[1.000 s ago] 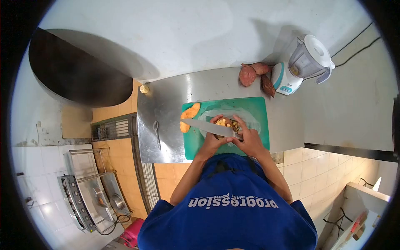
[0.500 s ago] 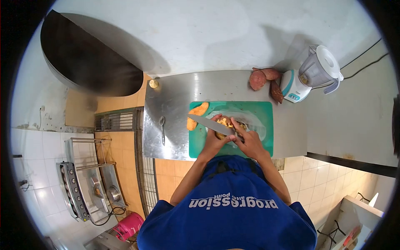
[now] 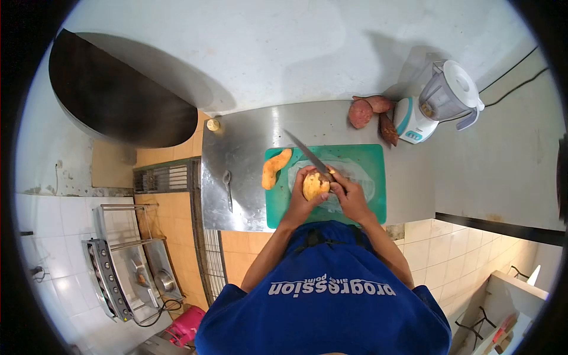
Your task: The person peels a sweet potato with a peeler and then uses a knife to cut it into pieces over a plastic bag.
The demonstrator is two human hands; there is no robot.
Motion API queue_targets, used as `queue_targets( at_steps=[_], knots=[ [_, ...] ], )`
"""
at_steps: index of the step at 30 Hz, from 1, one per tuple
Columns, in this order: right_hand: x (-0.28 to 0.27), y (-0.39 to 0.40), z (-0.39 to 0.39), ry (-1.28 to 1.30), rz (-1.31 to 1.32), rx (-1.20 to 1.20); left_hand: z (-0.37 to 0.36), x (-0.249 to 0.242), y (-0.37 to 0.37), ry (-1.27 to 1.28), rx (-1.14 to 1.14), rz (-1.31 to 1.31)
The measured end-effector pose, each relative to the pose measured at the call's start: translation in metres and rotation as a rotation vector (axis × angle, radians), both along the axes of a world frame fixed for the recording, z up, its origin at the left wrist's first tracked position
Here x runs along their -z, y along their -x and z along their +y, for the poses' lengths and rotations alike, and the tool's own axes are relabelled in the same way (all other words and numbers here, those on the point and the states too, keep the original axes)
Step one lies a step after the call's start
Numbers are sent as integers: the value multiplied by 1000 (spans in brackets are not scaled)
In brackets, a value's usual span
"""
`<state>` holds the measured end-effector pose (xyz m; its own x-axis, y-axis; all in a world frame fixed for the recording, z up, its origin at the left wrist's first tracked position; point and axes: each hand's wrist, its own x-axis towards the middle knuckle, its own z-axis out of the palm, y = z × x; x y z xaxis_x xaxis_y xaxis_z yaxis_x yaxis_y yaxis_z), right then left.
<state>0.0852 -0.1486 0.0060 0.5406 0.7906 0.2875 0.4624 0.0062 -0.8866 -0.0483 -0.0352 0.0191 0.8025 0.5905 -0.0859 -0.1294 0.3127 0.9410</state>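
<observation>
A partly peeled sweet potato (image 3: 315, 186), yellow-orange with some dark skin left, is gripped in my left hand (image 3: 300, 205). My right hand (image 3: 354, 201) is closed around the handle of a knife (image 3: 306, 152), whose blade points up and left just behind the sweet potato. Both hands are over a green cutting board (image 3: 376, 195). Under them lies a whitish, see-through plastic sheet or bag (image 3: 360, 173), partly hidden by my hands. A curved, peeled sweet potato (image 3: 276, 168) rests at the board's left edge.
On the steel table (image 3: 248, 127), a spoon (image 3: 228, 188) lies left of the board and a small pale round piece (image 3: 213, 125) sits at the far left corner. Unpeeled sweet potatoes (image 3: 360, 113) lie beside a blender (image 3: 435, 106) at the back right. A dark half-round panel (image 3: 121, 94) juts out upper left.
The knife has swung from lying across the sweet potato to pointing more upward behind it. The sweet potato has been turned, so more of its peeled side shows.
</observation>
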Motion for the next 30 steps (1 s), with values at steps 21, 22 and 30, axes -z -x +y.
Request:
queue_targets(
  at_steps=[21,22,30],
  knots=[
    [-51,-22,-25,449,-140,-339,25,9,20,21,76,21],
    [-51,-25,-27,448,-142,-341,28,11,22,30,65,25],
    [-55,-40,-52,641,-286,-219,36,-4,21,31,-204,29]
  ],
)
